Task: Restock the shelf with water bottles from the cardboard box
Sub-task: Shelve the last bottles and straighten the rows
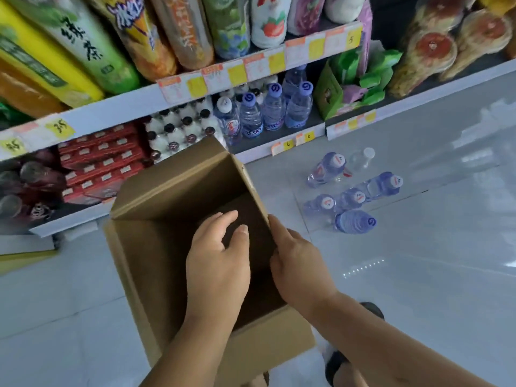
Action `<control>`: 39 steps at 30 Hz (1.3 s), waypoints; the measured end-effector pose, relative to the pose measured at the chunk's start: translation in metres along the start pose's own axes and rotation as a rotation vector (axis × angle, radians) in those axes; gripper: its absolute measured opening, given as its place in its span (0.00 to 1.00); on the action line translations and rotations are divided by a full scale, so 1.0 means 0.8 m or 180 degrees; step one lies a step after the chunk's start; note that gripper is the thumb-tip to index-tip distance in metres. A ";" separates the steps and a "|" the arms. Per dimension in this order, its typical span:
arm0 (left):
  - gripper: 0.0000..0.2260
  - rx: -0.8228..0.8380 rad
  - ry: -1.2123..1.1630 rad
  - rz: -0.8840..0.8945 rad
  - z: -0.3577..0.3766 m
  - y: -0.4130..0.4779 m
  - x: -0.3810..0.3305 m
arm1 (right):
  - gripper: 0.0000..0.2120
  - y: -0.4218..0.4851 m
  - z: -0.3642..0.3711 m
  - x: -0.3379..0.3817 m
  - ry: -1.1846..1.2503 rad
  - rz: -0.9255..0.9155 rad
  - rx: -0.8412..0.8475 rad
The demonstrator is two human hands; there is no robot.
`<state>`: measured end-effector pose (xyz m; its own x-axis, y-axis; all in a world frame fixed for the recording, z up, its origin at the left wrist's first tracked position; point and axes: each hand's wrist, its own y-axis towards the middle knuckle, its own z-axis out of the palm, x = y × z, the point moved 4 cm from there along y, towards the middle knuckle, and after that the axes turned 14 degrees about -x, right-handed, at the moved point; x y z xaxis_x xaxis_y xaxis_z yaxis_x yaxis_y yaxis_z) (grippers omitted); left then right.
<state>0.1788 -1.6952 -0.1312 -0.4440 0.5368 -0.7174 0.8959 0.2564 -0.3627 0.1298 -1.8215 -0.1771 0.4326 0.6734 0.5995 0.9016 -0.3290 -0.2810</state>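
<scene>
Hands at the open cardboard box [145, 255].
Left hand [217, 263] hovers over the opening, fingers loosely curled, empty; right hand [300, 266] is on the 3 o'clock wall — probably gripping it, fingers hidden. Water bottles [354, 191] lie on the floor [418, 247] at 2 o'clock — shelved bottles [275, 107] at 12.

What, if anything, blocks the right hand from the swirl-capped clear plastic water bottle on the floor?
Likely yes: the right hand grips the brown cardboard box at its right wall, and only bare grey floor separates it from the swirl-capped bottle.
</scene>
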 end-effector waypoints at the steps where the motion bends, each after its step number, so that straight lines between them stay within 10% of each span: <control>1: 0.13 -0.0031 -0.0028 -0.0045 -0.011 0.007 0.006 | 0.33 0.000 0.012 0.015 0.0062 -0.0024 0.0016; 15: 0.13 -0.0038 -0.0493 -0.0090 -0.044 0.075 0.021 | 0.11 0.013 0.112 0.103 0.0511 -0.0344 -0.0127; 26: 0.11 0.0628 -0.0153 0.0153 0.074 0.055 0.017 | 0.19 0.043 -0.035 -0.200 -0.0563 0.1499 -0.1086; 39: 0.09 0.0782 0.0188 0.0358 0.216 0.027 0.055 | 0.17 0.095 -0.008 -0.360 -0.0562 0.1509 -0.1153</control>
<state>0.1771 -1.8046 -0.2732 -0.3339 0.5986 -0.7281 0.9070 -0.0063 -0.4211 0.0735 -2.0441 -0.3662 0.8079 0.4883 0.3301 0.5645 -0.8019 -0.1954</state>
